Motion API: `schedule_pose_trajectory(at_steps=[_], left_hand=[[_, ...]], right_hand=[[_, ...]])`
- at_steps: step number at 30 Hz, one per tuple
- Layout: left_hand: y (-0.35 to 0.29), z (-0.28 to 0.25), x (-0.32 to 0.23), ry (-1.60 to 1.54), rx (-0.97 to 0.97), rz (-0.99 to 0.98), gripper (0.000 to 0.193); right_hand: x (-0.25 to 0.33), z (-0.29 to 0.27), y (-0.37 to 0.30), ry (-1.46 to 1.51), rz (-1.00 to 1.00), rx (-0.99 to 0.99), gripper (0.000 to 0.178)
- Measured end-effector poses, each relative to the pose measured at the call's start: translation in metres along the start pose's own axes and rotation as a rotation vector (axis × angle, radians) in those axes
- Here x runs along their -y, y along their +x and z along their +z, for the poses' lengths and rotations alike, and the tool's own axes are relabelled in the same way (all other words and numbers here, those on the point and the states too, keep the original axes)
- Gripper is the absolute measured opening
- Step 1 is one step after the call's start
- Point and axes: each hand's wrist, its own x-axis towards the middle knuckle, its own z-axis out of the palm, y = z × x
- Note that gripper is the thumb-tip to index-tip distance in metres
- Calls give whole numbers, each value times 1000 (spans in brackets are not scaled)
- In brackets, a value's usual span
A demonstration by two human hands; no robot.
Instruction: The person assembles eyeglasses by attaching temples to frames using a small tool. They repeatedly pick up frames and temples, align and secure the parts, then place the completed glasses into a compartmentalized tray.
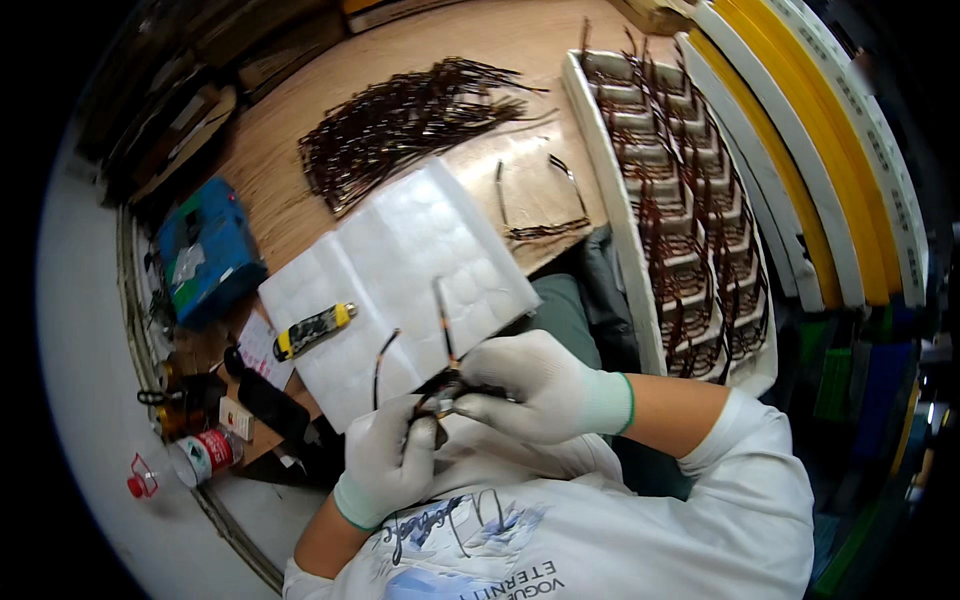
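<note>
In front of my chest, a pair of tortoiseshell eyeglasses [446,330] is held between both hands, its temples pointing away from me. My left hand [388,465], in a white glove, is closed on one side of the frame. The gloved right hand [535,385] pinches the other side near the middle. A small pale bit shows by the right fingertips, too small to name. Fingers hide most of the frame front. Beyond the hands lies a white padded sheet [400,250], with a yellow and black utility knife [315,332] on it.
A dark pile of eyeglass frames [400,125] covers the far table; another pair [548,232] lies alone. At right, a white compartment tray [618,200] holds many glasses, beside stacked yellow and white trays [830,150]. A blue box [208,250] and plastic bottle [205,457] are left.
</note>
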Motion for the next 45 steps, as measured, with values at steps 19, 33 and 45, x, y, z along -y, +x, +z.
schedule_pose_trajectory(at_steps=[19, 33, 45], left_hand=[[79, 17, -24, 136, 511, -18, 16], [137, 99, 77, 382, 374, -137, 29], [72, 26, -11, -648, 69, -476, 21]], right_hand=[[-53, -24, -58, -91, -149, -99, 24], [-54, -20, -76, 560, 79, -605, 55], [-20, 8, -27, 145, 200, -318, 48]])
